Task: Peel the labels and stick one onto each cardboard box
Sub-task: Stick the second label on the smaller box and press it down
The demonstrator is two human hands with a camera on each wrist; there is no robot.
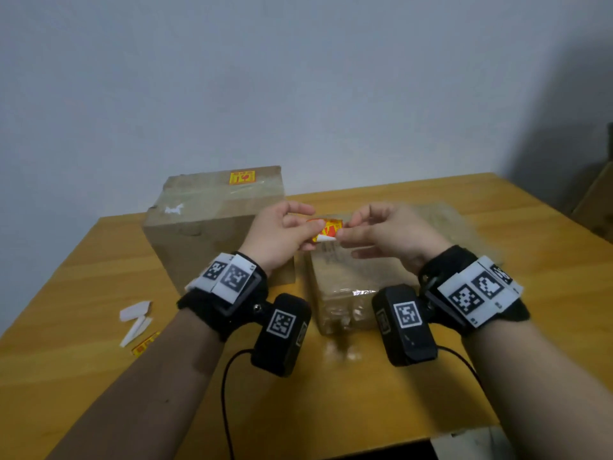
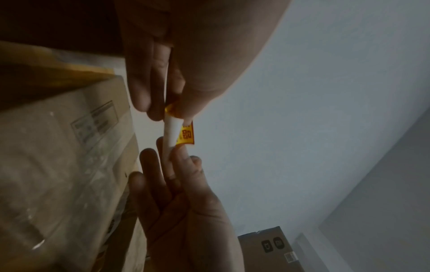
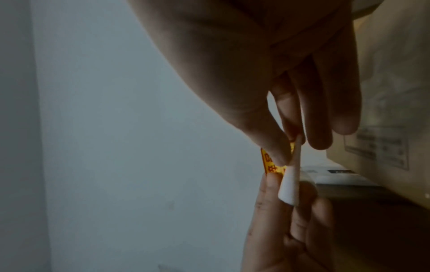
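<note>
Both hands are holding one yellow label [image 1: 328, 231] in the air above the low cardboard box [image 1: 348, 287]. The left hand [image 1: 282, 234] is pinching one end of it, and the right hand [image 1: 384, 232] is pinching the other end, where the white backing [image 1: 324, 239] is coming away. The taller box [image 1: 212, 224] on the bench [image 1: 331, 403] is already carrying a label [image 1: 242, 177].

Right hand [image 3: 267, 64] pinching yellow label [image 3: 267, 162], left hand [image 3: 291, 230] holding white backing [image 3: 289, 185] — cardboard box [image 3: 395, 92] behind
</note>
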